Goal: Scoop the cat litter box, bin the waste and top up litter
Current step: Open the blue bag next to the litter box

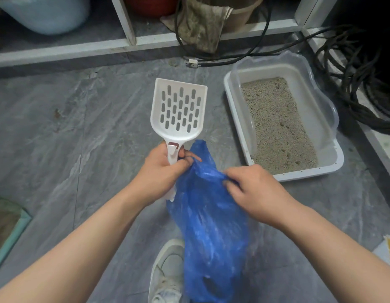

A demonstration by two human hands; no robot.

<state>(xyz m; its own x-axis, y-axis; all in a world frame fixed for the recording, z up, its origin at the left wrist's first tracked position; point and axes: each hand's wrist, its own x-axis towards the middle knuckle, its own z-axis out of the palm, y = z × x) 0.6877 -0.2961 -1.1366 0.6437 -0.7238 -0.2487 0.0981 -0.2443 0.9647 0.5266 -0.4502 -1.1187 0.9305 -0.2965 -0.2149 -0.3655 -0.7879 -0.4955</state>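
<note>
My left hand grips the handle of a white slotted litter scoop, whose empty blade points away from me, and its fingers also pinch the top edge of a blue plastic bag. My right hand pinches the bag's other edge, and the bag hangs down between my arms. To the right, on the grey floor, stands the white litter box with a clear rim guard, filled with beige litter that shows a few small clumps.
A white shelf frame runs along the back, with a pale tub, a red pot and a dirty cloth behind it. Black cables coil right of the box. My white shoe is below the bag. A green mat edge lies at the lower left.
</note>
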